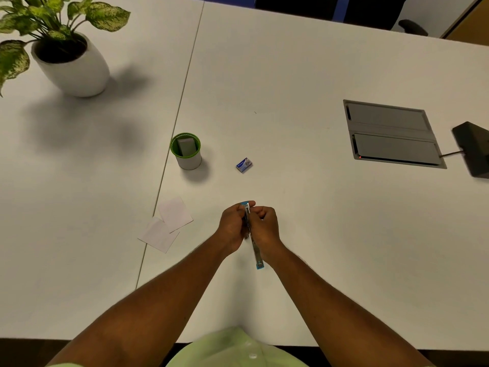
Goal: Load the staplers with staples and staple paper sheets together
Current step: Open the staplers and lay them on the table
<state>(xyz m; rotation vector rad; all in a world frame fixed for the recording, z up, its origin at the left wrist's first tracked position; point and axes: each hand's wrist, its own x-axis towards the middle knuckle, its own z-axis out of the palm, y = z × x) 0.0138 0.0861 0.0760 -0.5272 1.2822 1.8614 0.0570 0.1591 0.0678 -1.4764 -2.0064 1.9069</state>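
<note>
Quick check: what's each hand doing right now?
Left hand: fingers curled round the blue stapler, gripping it.
Right hand: also curled round the stapler, holding it.

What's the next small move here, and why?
Probably reach the right hand to the staple box. Both hands grip the blue stapler, which looks swung open, and no staples are visible in hand. The left hand can keep holding it; the paper sheets wait.

Matt white table (291, 75), smooth all over. The stapler (254, 245) shows shiny metal with blue plastic ends, the staple box (244, 164) looks like printed card, and the sheets (166, 225) are plain matt paper beside a glossy pot (76, 70).
</note>
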